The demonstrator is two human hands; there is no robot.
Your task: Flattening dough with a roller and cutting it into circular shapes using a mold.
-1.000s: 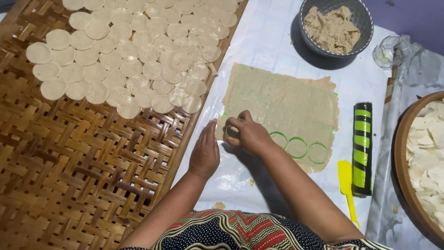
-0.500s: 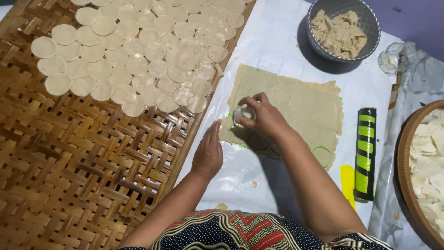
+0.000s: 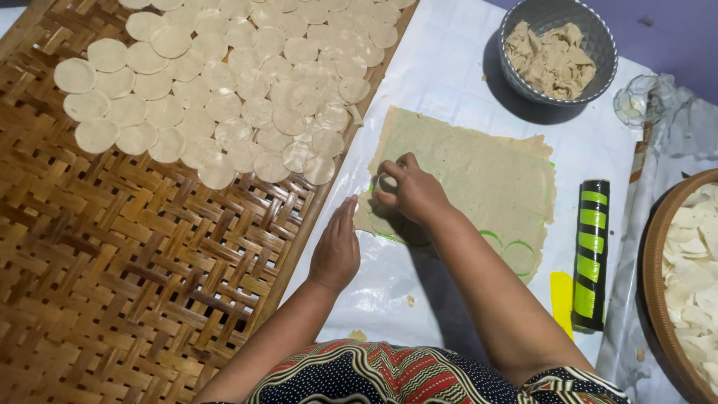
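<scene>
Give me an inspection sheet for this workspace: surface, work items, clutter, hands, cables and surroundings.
Surface: white plastic sheet, dough crumbs near the front.
Work items: rolled dough sheet with round cutouts; cut discs on woven bamboo tray.
Clutter: bowl of dough scraps, striped roller, yellow tool, glass.
Hands: right hand grips a small round piece on the dough; left hand flat on the sheet.
Cables: nothing seen.
Surroundings: second tray of discs.
</scene>
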